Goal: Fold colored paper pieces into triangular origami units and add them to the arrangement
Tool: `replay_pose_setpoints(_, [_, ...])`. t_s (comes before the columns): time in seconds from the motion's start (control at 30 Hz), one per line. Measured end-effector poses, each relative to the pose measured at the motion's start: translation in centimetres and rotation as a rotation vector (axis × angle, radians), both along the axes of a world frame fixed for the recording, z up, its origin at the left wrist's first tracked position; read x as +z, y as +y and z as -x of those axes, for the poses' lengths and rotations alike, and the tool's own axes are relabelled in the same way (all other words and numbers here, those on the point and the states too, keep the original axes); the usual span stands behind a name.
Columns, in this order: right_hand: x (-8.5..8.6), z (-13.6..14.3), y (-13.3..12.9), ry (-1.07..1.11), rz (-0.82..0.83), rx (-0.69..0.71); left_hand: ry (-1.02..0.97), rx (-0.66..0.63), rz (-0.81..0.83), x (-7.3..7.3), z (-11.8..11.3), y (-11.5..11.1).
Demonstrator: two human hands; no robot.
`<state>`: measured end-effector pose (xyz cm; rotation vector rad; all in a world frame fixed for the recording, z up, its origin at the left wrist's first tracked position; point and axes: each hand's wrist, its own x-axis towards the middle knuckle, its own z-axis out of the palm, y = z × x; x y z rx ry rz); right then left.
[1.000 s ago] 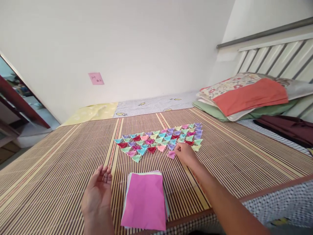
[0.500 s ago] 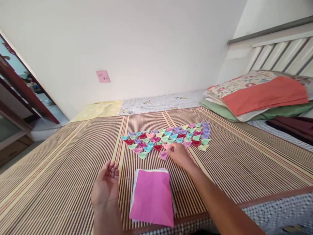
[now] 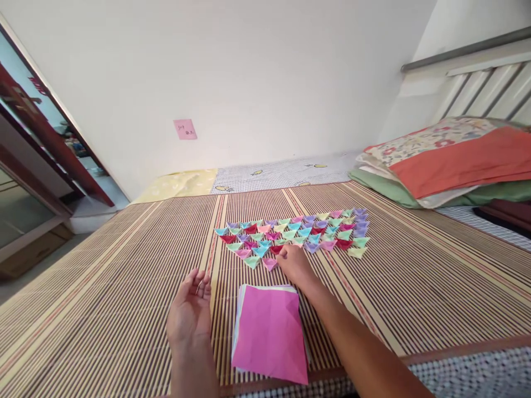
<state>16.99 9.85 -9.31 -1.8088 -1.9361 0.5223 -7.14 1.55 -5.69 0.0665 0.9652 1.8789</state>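
Observation:
Small folded paper boats (image 3: 304,233) in many colours lie in several rows on a striped bamboo mat. My right hand (image 3: 295,264) reaches over the near row, thumb and forefinger pinched at the edge of a pink paper boat (image 3: 270,265). That boat rests right of a light green one (image 3: 251,262). Part of the row behind is hidden by the hand. My left hand (image 3: 193,304) hovers palm up at the left, fingers loosely curled and apart, holding nothing. Between my forearms lies a stack of coloured paper (image 3: 270,334) with a bright pink sheet on top.
The bamboo mat (image 3: 124,287) covers the bed. Folded bedding with an orange and floral cover (image 3: 464,160) is piled at the right, by a white slatted headboard (image 3: 489,88). A pink note (image 3: 185,129) is on the wall. At the left is a doorway (image 3: 78,138).
My right hand has slid the pink paper boat left, closer to the light green one. The whole view has shifted slightly. My left hand keeps its open pose.

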Motion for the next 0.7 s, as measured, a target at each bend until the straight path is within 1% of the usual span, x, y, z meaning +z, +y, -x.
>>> replay_pose_setpoints(0.2, [1.0, -1.3, -1.6, -0.003, -0.106, 0.134, -0.003, 0.013, -0.004, 0.1, 0.1, -0.3])
replay_pose_setpoints(0.37, [1.0, -0.8, -2.2, -0.034, -0.142, 0.226, 0.0, 0.006, -0.014, -0.1, 0.0, -0.5])
replay_pose_setpoints(0.5, [0.5, -0.2, -2.0, -0.114, -0.147, 0.261, 0.007, -0.008, -0.026, -0.3, 0.1, -0.5])
replay_pose_setpoints(0.7, [0.3, -0.5, -1.3, -0.224, -0.172, 0.274, 0.021, -0.014, -0.032, -0.7, 0.1, -0.4])
